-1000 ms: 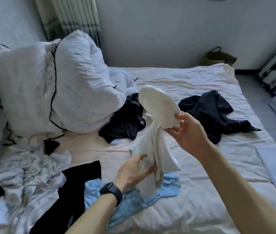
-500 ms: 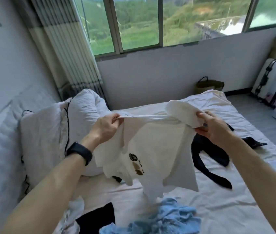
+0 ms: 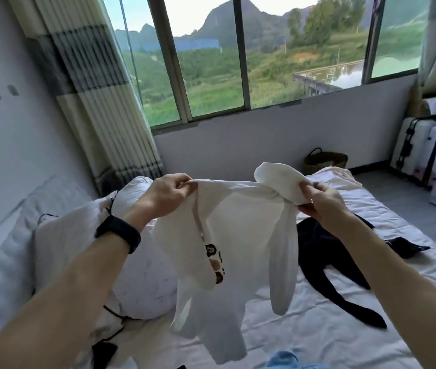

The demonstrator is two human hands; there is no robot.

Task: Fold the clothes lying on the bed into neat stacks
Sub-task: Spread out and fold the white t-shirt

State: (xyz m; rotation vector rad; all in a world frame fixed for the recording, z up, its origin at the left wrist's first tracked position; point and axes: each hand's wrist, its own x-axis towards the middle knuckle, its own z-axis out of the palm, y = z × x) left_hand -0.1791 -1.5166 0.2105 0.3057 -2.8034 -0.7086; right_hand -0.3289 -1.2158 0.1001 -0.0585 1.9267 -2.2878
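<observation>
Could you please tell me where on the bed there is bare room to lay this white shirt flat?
The sheet is bare between the black garment and the blue garment, beside the hanging white shirt, and at the bed's far end beyond the right hand. The left side is crowded with pillows.

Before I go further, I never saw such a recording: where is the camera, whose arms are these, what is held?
There is no machine. The camera sits on a person's head and looks forward and down, so both arms are that person's own. The left hand and the right hand each pinch the top of a white shirt, holding it spread above the bed. On it lie a dark garment at the right and some blue cloth at the bottom edge. A bunched white duvet lies at the left.
</observation>
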